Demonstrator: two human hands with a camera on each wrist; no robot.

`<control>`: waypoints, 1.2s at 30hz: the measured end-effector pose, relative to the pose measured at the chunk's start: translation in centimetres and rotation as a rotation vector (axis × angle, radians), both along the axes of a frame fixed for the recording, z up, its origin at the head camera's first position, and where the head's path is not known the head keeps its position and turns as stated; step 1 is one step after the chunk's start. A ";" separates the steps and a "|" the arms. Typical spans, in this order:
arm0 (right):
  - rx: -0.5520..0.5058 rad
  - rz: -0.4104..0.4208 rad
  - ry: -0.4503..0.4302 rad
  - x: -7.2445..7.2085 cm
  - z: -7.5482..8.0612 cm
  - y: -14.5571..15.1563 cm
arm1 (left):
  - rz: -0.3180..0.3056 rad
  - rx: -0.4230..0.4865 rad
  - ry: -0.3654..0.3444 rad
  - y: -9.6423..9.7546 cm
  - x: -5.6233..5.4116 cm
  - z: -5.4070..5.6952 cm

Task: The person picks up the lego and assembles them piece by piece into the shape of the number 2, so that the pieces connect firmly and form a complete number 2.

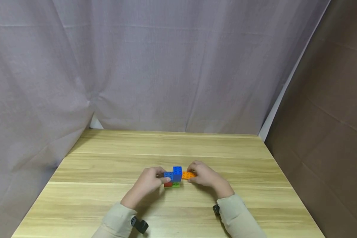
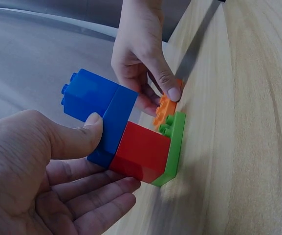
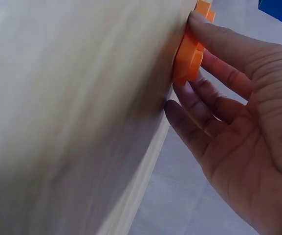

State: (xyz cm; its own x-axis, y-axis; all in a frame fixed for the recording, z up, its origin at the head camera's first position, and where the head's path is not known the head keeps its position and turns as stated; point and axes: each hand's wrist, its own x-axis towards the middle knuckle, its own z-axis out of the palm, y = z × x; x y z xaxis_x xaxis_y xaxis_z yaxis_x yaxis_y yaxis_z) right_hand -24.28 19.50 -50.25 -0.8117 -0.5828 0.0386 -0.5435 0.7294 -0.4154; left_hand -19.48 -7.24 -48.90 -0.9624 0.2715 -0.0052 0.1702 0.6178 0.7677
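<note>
My left hand (image 1: 150,180) grips a small stack of toy building bricks, thumb on the lower blue brick (image 2: 115,128) and fingers behind it. A taller blue brick (image 1: 177,174) sits on one end of that lower one. Beneath it comes a red brick (image 2: 141,152), with a thin green brick (image 2: 176,152) at the bottom, its bare studs showing beside the red one. To the right, my right hand (image 1: 206,176) pinches a thin orange brick (image 3: 187,61) between thumb and fingers, low over the table. In the head view the orange brick lies right beside the stack.
A light wood table (image 1: 113,158) spreads under both hands. Grey cloth (image 1: 154,72) hangs behind the table's far edge, and a brown cloth (image 1: 330,132) hangs along the right side. Small black devices (image 1: 139,225) are worn at the wrists over beige sleeves (image 1: 116,219).
</note>
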 end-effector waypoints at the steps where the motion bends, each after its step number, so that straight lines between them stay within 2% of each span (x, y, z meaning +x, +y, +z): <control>1: 0.004 0.003 0.009 0.0 -0.1 0.0 | 0.000 0.001 -0.002 0.0 0.0 0.0; 13: -0.017 -0.028 -0.002 -0.1 0.0 -0.2 | 0.002 0.000 -0.001 -0.1 0.0 0.0; 25: -0.052 -0.016 0.010 0.0 0.0 -0.5 | 0.002 0.003 0.003 -0.1 0.0 0.1; 36: -0.066 -0.017 0.046 0.1 1.3 -0.8 | -0.009 0.014 -0.001 -0.2 0.0 0.1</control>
